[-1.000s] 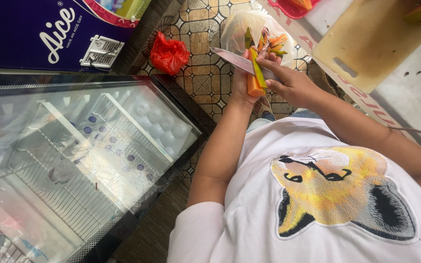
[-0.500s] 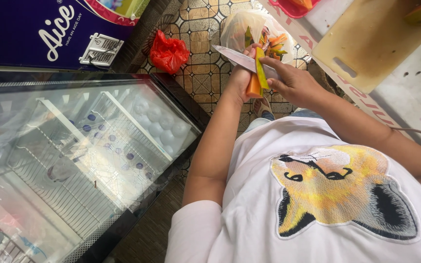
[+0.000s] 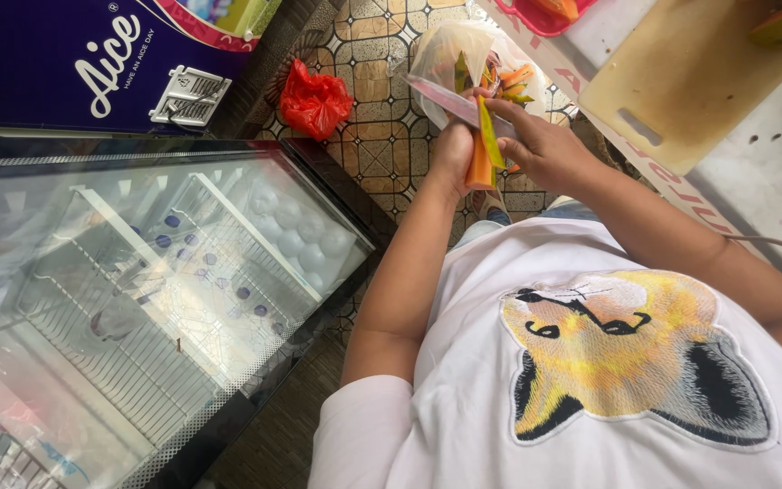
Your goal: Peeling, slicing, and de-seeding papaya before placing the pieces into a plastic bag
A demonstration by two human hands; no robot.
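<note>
My left hand [image 3: 452, 149] grips a long orange fruit slice [image 3: 479, 167] with a yellow-green skin strip, held upright. My right hand [image 3: 545, 145] holds a knife [image 3: 441, 98] whose blade points left across the top of the slice, against the skin. Both hands are over a clear plastic bag [image 3: 450, 50] on the tiled floor, with orange and green peelings in it. My white shirt with a fox picture [image 3: 626, 362] fills the lower right.
A glass-topped chest freezer [image 3: 138, 299] with wire baskets stands at the left, a blue cabinet [image 3: 65, 54] beyond it. A crumpled red bag [image 3: 314, 98] lies on the floor. At the right a counter holds a wooden cutting board [image 3: 690, 77] and a red basket [image 3: 545, 14].
The hands stay over the bag and shift only slightly. The knife blade has moved a little along the skin of the slice.
</note>
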